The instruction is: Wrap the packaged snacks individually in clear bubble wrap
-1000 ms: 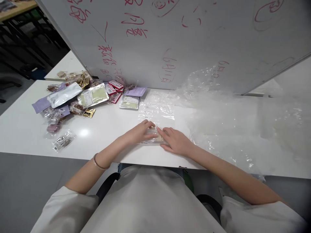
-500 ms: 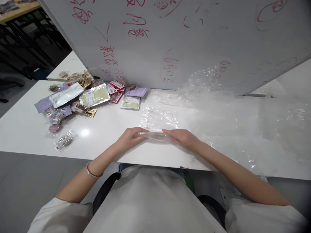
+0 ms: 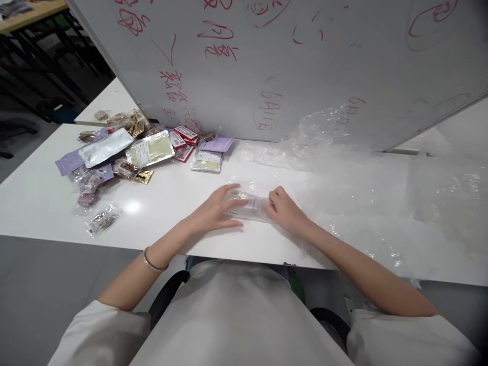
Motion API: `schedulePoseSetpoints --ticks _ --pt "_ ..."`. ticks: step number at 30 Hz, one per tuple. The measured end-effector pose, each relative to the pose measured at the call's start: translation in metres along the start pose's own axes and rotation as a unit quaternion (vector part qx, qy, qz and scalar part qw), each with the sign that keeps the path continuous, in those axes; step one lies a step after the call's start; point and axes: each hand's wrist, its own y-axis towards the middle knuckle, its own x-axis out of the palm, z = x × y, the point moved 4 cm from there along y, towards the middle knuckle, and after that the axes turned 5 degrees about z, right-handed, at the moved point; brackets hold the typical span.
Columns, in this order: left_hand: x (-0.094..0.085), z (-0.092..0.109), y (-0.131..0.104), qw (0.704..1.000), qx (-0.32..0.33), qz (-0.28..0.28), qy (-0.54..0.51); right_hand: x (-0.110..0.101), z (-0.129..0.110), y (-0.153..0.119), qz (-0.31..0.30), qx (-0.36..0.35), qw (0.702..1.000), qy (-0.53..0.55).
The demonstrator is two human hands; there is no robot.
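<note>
A clear plastic packet (image 3: 252, 205) with small dark print and something pale lilac showing through lies on the white table in front of me. My left hand (image 3: 214, 209) is at its left end, fingers spread apart over the plastic; whether they press on it I cannot tell. At the other end, my right hand (image 3: 286, 209) is closed with curled fingers on the packet's right edge. Its fingertips are hidden. Thin crinkled clear film (image 3: 263, 188) shows just behind the packet.
A pile of small food packets, including a green-labelled pouch (image 3: 150, 150), covers the table's left side. One small packet (image 3: 104, 220) lies apart, nearer the front edge. Clear plastic film (image 3: 366, 198) spreads across the right. A whiteboard (image 3: 229, 86) with red writing stands behind.
The plastic, earlier held raised edge-on between both hands, now lies flatter on the table. My left hand has let go and spread its fingers; my right hand has curled closed.
</note>
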Motion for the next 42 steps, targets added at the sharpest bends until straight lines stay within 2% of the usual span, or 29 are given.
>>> schedulePoseSetpoints --ticks 1,3,5,7,8,10,12,14,15,17,20,22,23,26,29,33,35,38,42 --pt "0.001 0.0 -0.001 0.999 0.041 -0.032 -0.007 0.0 0.002 0.0 0.002 -0.001 1.0 -0.001" --pt "0.0 -0.003 -0.001 0.997 0.054 -0.055 -0.02 -0.004 0.004 -0.002 0.025 -0.023 0.999 0.004" --pt "-0.004 -0.008 0.0 0.999 0.01 -0.035 -0.04 -0.01 0.001 -0.005 0.028 -0.09 0.995 0.028" --pt "-0.007 -0.012 0.002 0.995 -0.054 -0.014 -0.083 -0.013 -0.002 -0.01 -0.017 -0.159 0.984 0.079" --pt "-0.008 -0.015 0.003 0.99 -0.09 -0.003 -0.109 -0.013 -0.002 -0.011 -0.041 -0.172 0.978 0.108" --pt "-0.008 -0.02 0.005 0.975 -0.164 0.018 -0.15 -0.013 0.002 -0.008 -0.061 -0.122 0.979 0.152" --pt "-0.006 -0.023 0.008 0.961 -0.224 0.023 -0.161 -0.011 0.012 -0.002 -0.061 -0.008 0.985 0.162" --pt "-0.001 -0.023 0.009 0.957 -0.264 0.013 -0.12 -0.008 0.018 0.003 -0.061 0.088 0.985 0.138" --pt "0.001 -0.021 0.01 0.959 -0.272 0.016 -0.076 -0.008 0.019 0.005 -0.051 0.11 0.986 0.114" --pt "0.005 -0.011 0.011 0.967 -0.249 0.048 0.04 -0.01 0.016 0.008 -0.003 0.116 0.991 0.063" --pt "0.023 0.015 0.008 0.979 -0.118 0.079 0.146 -0.015 0.009 0.008 0.048 0.128 0.99 0.014" --pt "0.041 0.027 0.003 0.986 -0.049 0.05 0.148 -0.016 0.007 0.007 0.027 0.158 0.987 0.021" --pt "0.049 0.029 0.0 0.988 -0.035 0.035 0.147 -0.015 0.007 0.008 0.002 0.173 0.984 0.035" --pt "0.062 0.026 -0.006 0.988 -0.027 0.011 0.152 -0.015 0.009 0.01 -0.081 0.199 0.974 0.073" --pt "0.062 0.021 -0.007 0.987 -0.016 0.007 0.159 -0.018 0.008 0.012 -0.09 0.185 0.977 0.062" --pt "0.061 0.021 -0.005 0.984 -0.016 0.008 0.175 -0.014 -0.007 0.012 -0.039 0.155 0.987 0.018" --pt "0.063 0.022 -0.005 0.983 -0.022 0.008 0.182 -0.008 -0.019 0.011 0.01 0.111 0.991 -0.069" --pt "0.066 0.023 -0.005 0.982 -0.03 0.01 0.188 0.004 -0.035 0.008 0.074 0.034 0.978 -0.191" --pt "0.067 0.025 -0.005 0.984 -0.05 0.027 0.166 0.016 -0.044 -0.008 0.13 -0.093 0.973 -0.168"
